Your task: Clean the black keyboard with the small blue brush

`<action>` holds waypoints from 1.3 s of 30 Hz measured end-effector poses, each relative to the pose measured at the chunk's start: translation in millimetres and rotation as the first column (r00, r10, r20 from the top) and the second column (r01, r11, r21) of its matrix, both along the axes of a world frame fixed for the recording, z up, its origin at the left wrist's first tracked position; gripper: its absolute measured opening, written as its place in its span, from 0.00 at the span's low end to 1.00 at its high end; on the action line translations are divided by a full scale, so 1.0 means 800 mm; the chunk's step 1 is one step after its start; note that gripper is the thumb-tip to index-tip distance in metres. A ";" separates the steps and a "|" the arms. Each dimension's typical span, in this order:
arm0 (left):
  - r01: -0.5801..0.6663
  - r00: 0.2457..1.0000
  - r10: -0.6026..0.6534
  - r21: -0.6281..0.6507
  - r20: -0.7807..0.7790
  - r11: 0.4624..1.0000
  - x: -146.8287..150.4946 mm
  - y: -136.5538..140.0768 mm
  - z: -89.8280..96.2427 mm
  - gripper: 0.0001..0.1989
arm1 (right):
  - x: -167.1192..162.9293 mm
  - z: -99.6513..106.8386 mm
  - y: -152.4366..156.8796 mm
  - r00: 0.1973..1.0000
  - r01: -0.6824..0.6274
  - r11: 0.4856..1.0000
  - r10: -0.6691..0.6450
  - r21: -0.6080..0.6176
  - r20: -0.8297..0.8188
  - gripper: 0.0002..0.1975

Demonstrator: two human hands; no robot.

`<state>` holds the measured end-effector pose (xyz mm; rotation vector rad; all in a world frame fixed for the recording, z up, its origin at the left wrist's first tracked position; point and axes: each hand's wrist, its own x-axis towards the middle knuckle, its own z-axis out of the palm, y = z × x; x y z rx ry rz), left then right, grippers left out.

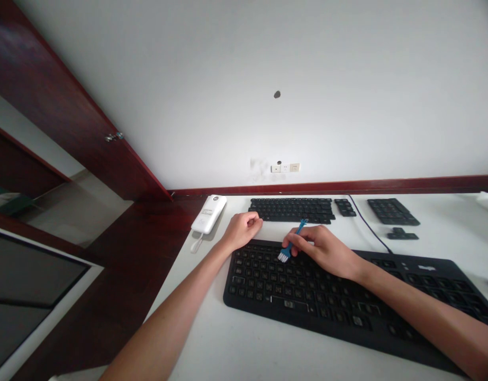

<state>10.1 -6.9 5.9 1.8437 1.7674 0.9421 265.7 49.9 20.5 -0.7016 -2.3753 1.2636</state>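
At the left, a white device (209, 214) lies on the table (212, 328). To its right, the left hand (243, 231) curls into a loose fist at the far left corner of the keyboard (283, 283). A block of keys (290, 210) lies just beyond that hand. Next comes the blue brush (286, 251), pinched between thumb and fingers of the right hand (319, 247). It sits at that hand's left, bristles angled near and left over the keyboard's far left part; contact is unclear. Farther right, a cable (367, 225) runs to the keyboard, then a number pad (392, 211).
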 end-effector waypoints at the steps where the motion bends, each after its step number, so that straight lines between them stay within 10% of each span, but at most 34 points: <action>1: 0.001 1.000 -0.001 0.001 0.000 1.000 0.000 0.000 0.000 0.18 | 0.000 0.000 0.000 1.000 0.001 1.000 -0.001 -0.001 0.000 0.24; 39: -0.003 0.999 0.003 0.004 -0.032 1.000 -0.003 0.002 -0.004 0.18 | 0.000 0.003 -0.001 1.000 -0.010 1.000 0.010 -0.004 -0.022 0.24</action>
